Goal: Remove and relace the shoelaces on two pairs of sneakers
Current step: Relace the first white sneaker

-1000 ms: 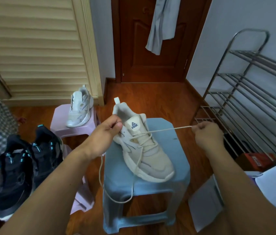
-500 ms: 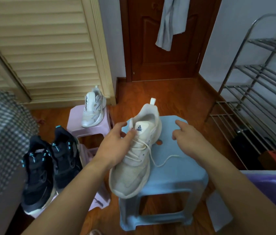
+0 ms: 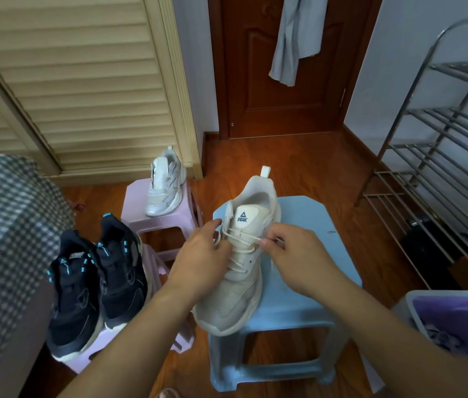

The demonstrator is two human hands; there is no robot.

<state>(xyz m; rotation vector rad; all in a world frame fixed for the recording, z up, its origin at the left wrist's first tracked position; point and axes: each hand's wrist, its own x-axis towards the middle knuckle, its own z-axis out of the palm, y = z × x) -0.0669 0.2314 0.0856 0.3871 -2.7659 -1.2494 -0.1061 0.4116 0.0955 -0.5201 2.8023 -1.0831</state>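
both hands (image 3: 201, 254) now pinch the lace (image 3: 241, 239); black sneakers (image 3: 94, 282) sit left.

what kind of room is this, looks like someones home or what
Most likely a home, perhaps a bedroom or entry corner. A metal shoe rack stands by the wall, a louvred closet door and a wooden door with a garment hung on it face the person, and sneakers sit on plastic stools.
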